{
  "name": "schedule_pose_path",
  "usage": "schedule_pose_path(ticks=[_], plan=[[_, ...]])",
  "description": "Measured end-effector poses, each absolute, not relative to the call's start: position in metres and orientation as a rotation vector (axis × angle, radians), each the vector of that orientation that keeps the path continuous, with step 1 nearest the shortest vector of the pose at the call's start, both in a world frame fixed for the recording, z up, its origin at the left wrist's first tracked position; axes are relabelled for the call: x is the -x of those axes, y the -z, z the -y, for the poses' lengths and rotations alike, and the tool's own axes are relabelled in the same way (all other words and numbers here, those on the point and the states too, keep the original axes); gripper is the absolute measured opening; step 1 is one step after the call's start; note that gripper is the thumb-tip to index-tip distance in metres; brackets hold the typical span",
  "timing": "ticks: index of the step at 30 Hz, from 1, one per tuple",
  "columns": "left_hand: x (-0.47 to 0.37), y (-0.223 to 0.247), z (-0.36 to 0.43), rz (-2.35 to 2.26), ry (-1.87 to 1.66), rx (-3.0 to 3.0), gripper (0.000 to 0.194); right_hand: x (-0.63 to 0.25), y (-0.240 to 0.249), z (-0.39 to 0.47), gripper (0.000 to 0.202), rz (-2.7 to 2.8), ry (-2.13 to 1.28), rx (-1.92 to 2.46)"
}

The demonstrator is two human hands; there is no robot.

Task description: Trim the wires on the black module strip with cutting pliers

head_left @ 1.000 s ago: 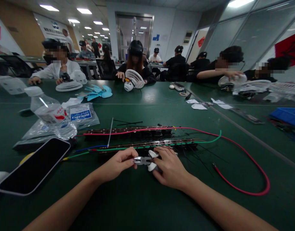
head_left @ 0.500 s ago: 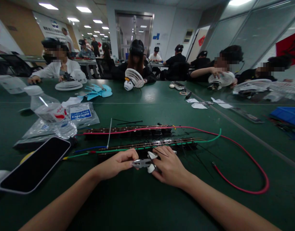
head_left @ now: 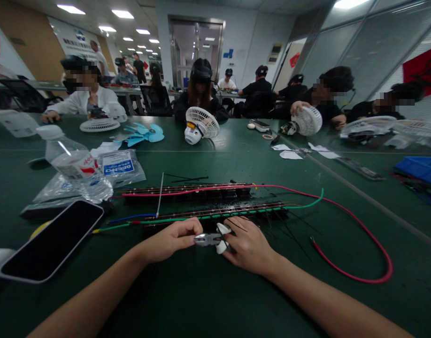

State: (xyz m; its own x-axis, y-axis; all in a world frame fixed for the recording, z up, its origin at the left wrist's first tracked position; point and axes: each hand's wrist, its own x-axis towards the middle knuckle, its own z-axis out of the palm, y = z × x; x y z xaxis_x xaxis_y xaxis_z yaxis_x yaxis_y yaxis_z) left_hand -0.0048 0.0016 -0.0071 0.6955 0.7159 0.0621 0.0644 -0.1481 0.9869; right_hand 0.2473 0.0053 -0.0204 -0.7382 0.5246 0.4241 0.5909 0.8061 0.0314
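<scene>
My right hand (head_left: 251, 245) is closed around the white handles of a pair of pliers (head_left: 206, 240), whose metal jaws point left. My left hand (head_left: 173, 238) is pinched at the tip of those jaws. Whatever its fingers hold there is too small or hidden to make out. Just beyond both hands lies a long dark terminal strip (head_left: 243, 209) with a green wire (head_left: 187, 218) running along it. Thin black cable ties (head_left: 295, 237) stick out from it near my right hand. A second dark strip (head_left: 222, 191) lies behind, with a red wire (head_left: 187, 190) along its top.
On the left are a phone (head_left: 53, 241), a water bottle (head_left: 78, 164) and a plastic bag (head_left: 121, 164). The red wire's loose end (head_left: 384, 274) curls at right. Across the green table, several people handle white fans (head_left: 202, 122). A blue tray (head_left: 419, 169) stands far right.
My hands and the pliers have barely moved. Across the table, the middle person's fan has shifted slightly nearer and right; another person's fan at right has tilted and moved left.
</scene>
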Motion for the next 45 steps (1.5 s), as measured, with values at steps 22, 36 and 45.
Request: schedule_pose_path(ticks=[22, 36, 45], plan=[[0.004, 0.006, -0.001, -0.679, -0.663, -1.593, 0.019, -0.247, 0.02, -0.002, 0.013, 2.566, 0.202, 0.833], [0.005, 0.018, -0.003, -0.591, -0.728, -1.492, 0.017, -0.248, 0.016, -0.002, 0.019, 2.582, 0.201, 0.899], [0.006, 0.019, -0.003, -0.578, -0.72, -1.44, 0.019, -0.248, 0.014, -0.003, 0.015, 2.559, 0.156, 0.886]])
